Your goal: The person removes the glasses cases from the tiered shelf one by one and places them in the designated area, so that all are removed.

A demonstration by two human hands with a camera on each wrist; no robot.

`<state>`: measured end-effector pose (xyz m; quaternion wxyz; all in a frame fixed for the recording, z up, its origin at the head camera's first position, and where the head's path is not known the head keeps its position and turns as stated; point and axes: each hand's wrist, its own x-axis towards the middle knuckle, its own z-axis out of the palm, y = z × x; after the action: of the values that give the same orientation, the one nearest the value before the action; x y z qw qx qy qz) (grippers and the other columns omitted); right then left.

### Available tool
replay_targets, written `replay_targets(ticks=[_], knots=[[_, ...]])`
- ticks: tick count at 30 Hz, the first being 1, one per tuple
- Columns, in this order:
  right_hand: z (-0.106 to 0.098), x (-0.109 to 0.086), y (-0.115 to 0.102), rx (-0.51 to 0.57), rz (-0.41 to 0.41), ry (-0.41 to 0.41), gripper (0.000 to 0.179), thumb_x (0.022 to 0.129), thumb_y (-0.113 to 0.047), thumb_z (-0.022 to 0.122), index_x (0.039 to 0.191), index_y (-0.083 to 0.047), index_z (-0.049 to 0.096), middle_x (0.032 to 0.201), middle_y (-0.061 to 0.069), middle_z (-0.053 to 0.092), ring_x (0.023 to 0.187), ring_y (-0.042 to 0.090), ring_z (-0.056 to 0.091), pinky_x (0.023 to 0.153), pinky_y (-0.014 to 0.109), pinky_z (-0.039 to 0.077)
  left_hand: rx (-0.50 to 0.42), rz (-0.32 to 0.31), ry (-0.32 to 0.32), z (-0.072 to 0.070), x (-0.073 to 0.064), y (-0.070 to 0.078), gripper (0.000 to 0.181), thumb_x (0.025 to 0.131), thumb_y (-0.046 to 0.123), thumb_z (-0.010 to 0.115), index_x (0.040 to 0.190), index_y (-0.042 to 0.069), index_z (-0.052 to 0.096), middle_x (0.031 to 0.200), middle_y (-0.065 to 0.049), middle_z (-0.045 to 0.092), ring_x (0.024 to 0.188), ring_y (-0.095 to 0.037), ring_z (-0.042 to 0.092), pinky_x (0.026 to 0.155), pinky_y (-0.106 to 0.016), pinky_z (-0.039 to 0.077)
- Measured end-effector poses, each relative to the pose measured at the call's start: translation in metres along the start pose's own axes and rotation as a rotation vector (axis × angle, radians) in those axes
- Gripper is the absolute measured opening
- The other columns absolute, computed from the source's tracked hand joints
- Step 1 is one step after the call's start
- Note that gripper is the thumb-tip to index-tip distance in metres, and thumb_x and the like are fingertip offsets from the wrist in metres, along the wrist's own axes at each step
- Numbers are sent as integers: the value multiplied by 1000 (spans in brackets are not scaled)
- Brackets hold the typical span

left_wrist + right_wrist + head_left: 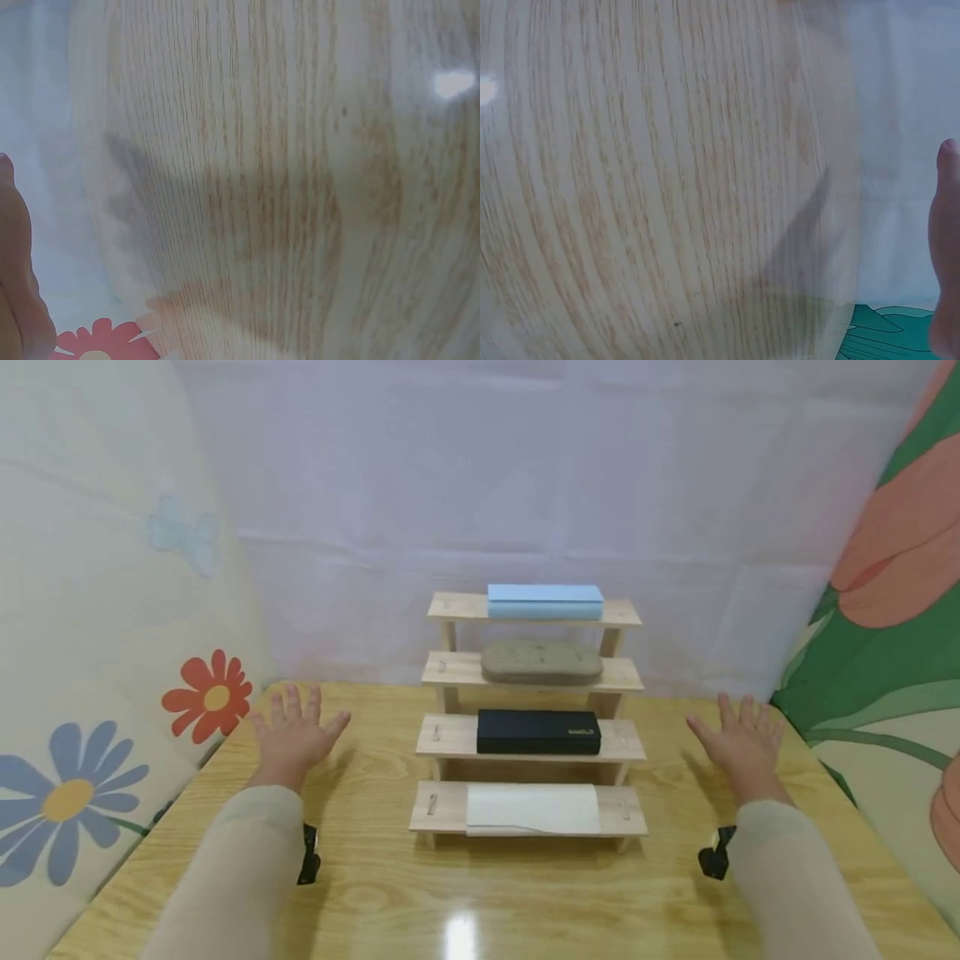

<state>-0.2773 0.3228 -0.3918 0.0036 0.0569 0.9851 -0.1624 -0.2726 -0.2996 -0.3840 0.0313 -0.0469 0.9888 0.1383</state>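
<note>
My left hand [294, 737] is spread with straight fingers above the table, left of a stepped wooden rack [456, 808]. To the rack's right, my right hand [741, 742] is likewise spread, holding nothing. One case lies on each step: a light blue case [545, 602] on top, a grey-brown rounded case [542, 661] below it, then a black box [538, 732] with small lettering, and a white folded-looking case [532, 808] lowest. Only part of the left hand [19, 277] shows in the left wrist view, and part of the right hand [946, 247] in the right.
The wood-grain table [375, 893] carries the rack at its middle. A pale cloth [525, 477] hangs behind. Flower-patterned fabric [75, 610] borders the left side, and tulip-patterned fabric [900, 635] the right. A black wrist mount [717, 853] sits by the right sleeve.
</note>
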Motion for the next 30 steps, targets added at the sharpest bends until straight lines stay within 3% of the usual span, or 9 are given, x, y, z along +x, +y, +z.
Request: replay_targets(ticks=[7, 13, 16, 20, 30], knots=[[-1, -2, -4, 0, -8, 47, 99, 93, -77, 19, 156, -2, 4, 155, 39, -10, 142, 58, -12, 112, 74, -8, -2, 34, 29, 3, 3, 3, 92, 98, 69, 20, 155, 5, -11, 155, -34, -22, 142, -55, -19, 112, -73, -10], [-3, -9, -13, 89, -49, 166, 89, 99, -65, 31, 151, 6, 20, 155, 40, 3, 142, 58, 5, 113, 73, 10, -39, 194, 113, 3, -6, 20, 87, 102, 56, 35, 154, -5, 3, 157, -38, -1, 145, -55, 1, 116, -69, 8], [-3, -16, -19, 181, -92, 233, 78, 101, -53, 40, 147, 9, 29, 152, 40, 18, 138, 58, 18, 112, 70, 20, -139, 260, 126, 5, -17, 28, 84, 103, 49, 41, 154, -8, 7, 158, -36, 5, 145, -54, 6, 117, -69, 12], [1, -29, -27, 304, -154, 271, 66, 102, -40, 49, 142, 11, 37, 145, 38, 33, 135, 55, 28, 110, 68, 26, -330, 297, 93, 11, -36, 38, 81, 103, 45, 46, 155, -5, 9, 161, -30, 7, 147, -50, 9, 117, -68, 15], [12, -60, -49, 433, -196, 210, 64, 101, -44, 50, 143, 4, 41, 147, 32, 37, 133, 50, 35, 106, 66, 34, -593, 315, 96, 36, -81, 61, 69, 101, 38, 53, 154, 3, 26, 158, -22, 29, 138, -51, 34, 105, -66, 40]])
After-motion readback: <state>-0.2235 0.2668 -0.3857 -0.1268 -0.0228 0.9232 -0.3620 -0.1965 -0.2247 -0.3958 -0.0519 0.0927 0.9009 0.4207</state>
